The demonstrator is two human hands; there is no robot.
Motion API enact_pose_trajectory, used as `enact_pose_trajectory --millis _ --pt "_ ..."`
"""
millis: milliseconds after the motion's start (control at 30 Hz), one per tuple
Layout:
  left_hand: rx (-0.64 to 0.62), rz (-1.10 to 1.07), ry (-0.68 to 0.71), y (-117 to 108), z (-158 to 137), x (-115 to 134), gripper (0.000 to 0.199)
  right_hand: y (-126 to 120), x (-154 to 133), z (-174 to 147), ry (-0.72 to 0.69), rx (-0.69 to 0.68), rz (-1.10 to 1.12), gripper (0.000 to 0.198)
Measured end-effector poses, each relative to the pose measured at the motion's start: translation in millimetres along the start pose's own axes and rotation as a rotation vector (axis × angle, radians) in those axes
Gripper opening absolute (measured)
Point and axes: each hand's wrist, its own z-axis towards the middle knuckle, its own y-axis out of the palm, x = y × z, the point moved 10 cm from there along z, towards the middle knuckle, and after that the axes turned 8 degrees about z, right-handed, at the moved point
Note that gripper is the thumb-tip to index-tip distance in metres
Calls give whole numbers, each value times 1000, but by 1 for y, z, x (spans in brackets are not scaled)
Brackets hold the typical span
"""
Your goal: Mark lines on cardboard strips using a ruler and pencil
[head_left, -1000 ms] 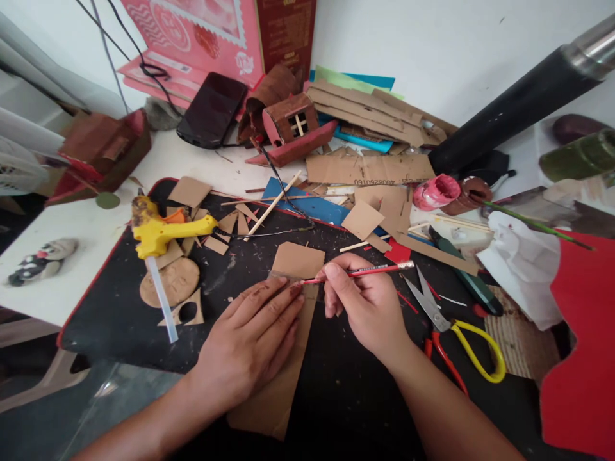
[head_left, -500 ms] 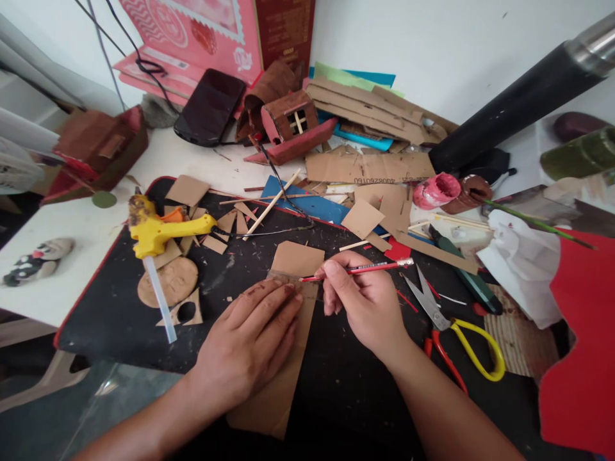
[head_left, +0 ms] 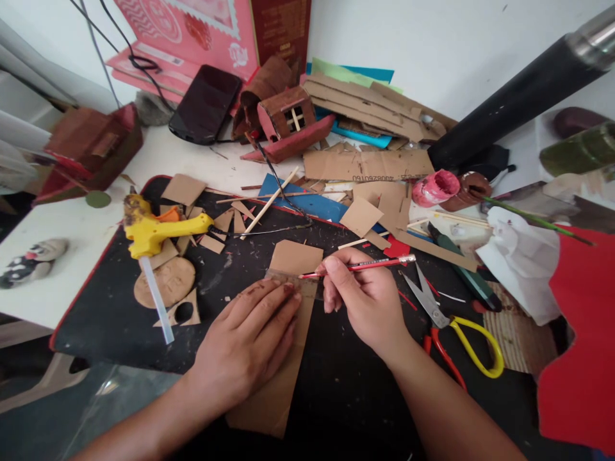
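My right hand [head_left: 362, 301] pinches a red pencil [head_left: 379, 263], its point touching a long strip of brown cardboard [head_left: 295, 256]. Across that strip lies a see-through flat piece [head_left: 278, 276], perhaps a ruler; most of it is hidden. My left hand [head_left: 252, 330] lies flat on the cardboard with its fingers stretched out, fingertips over the clear piece and close to the pencil point. Right of my right hand rest scissors [head_left: 437, 314] with one red and one yellow handle, blades apart.
A yellow glue gun [head_left: 161, 227] lies on the black mat [head_left: 110, 333] at left, among cardboard scraps. Further back are a model boat [head_left: 288, 125], a phone [head_left: 206, 105] and stacked cardboard [head_left: 369, 105]. Paint jars [head_left: 435, 187] and a green cutter [head_left: 464, 272] sit at right.
The whole view has shifted slightly, with the surroundings a little further left. The pencil and both hands keep nearly the same place on the cardboard.
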Motion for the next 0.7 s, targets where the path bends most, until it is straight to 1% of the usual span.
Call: enact_pose_trajectory --millis 333,533,700 --pt "-2 3 -1 1 -1 1 29 0 -1 -1 -2 0 -54 44" --pt "-7 -12 5 2 -1 1 31 1 -2 -1 -8 -12 -54 41" --pt "-8 -14 9 2 -2 0 31 0 -1 -1 -1 -7 -70 42"
